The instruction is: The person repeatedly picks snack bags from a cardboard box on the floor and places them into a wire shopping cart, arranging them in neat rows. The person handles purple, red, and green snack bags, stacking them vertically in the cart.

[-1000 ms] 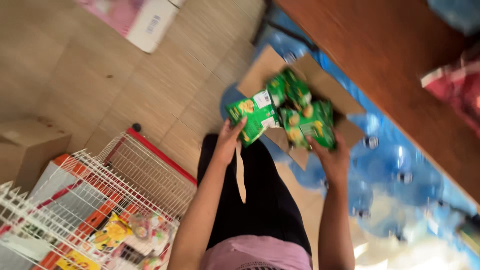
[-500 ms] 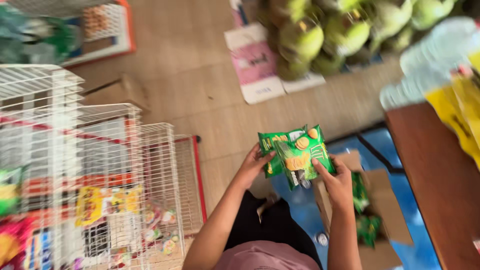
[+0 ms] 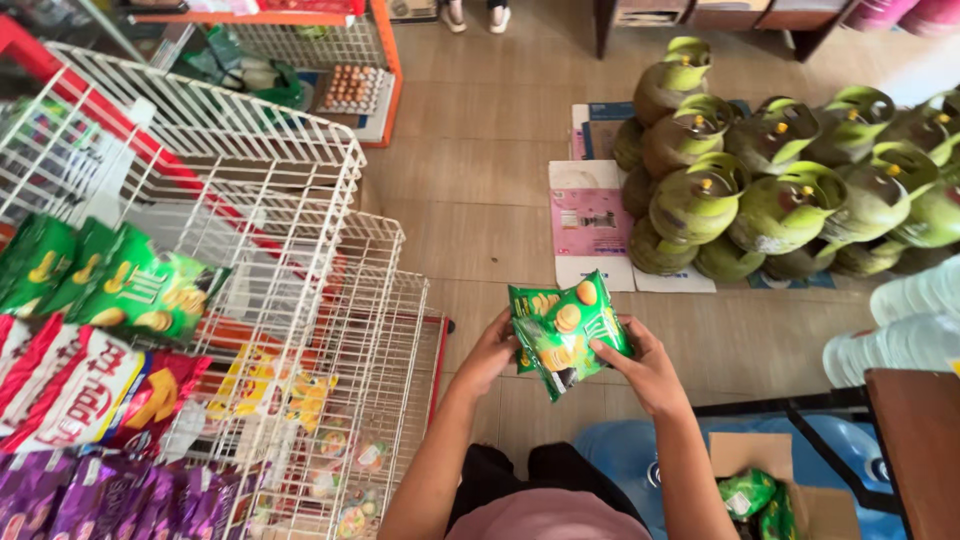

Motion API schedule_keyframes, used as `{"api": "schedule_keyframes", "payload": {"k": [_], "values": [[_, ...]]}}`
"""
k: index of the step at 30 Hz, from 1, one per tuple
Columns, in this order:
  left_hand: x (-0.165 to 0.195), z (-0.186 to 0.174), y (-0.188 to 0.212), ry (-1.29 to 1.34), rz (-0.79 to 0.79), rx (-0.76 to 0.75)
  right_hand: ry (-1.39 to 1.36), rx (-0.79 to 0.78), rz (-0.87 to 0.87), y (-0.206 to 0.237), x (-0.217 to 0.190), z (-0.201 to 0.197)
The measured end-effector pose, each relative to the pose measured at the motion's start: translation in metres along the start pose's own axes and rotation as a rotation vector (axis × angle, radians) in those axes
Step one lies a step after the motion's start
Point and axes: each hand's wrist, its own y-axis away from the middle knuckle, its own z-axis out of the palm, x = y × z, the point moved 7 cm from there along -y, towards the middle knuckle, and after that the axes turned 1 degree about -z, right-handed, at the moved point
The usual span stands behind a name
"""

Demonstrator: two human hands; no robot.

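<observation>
Tan floor tiles (image 3: 480,200) stretch across a small shop, seen from above. Both hands meet over the floor, in front of the person's body, and share a small bunch of green snack packets (image 3: 565,330) printed with round biscuits. Left hand (image 3: 492,352) curls around the bunch's left edge, its grip closed on the packets; right hand (image 3: 645,365) clasps the right side, thumb on top and fingers beneath, likewise grasping them.

To the left rises a white wire rack (image 3: 300,250) with tiered baskets, its nearest edge just beside the left forearm. On its upper tier lie more green biscuit packets (image 3: 110,285), below them red-and-white snack bags (image 3: 85,385), and lower still purple packets (image 3: 90,500). Yellow sweets packets (image 3: 275,390) show through the wire lower down.

Ahead on the right, a cluster of green gas cylinders (image 3: 780,170) stands on the floor, with a flattened pink-and-white carton (image 3: 590,225) beside it. An orange-framed shelf (image 3: 330,70) with a tray of eggs (image 3: 350,88) sits at the far left. At lower right, an open cardboard box (image 3: 800,495) holds further green packets, near a dark brown worktop (image 3: 915,440) and clear water bottles (image 3: 900,330)
</observation>
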Motion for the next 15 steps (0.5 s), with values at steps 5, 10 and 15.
{"api": "schedule_keyframes", "payload": {"k": [5,10,15], "values": [[0.015,-0.033,-0.001,0.036,0.049,-0.029,0.036,-0.06,-0.007,-0.021,0.001,0.028],[0.026,-0.055,-0.023,0.052,0.12,-0.077,0.224,-0.081,-0.105,-0.047,-0.03,0.039],[0.059,-0.071,-0.034,0.019,0.254,0.03,0.488,-0.136,-0.529,-0.069,-0.092,0.05]]}}
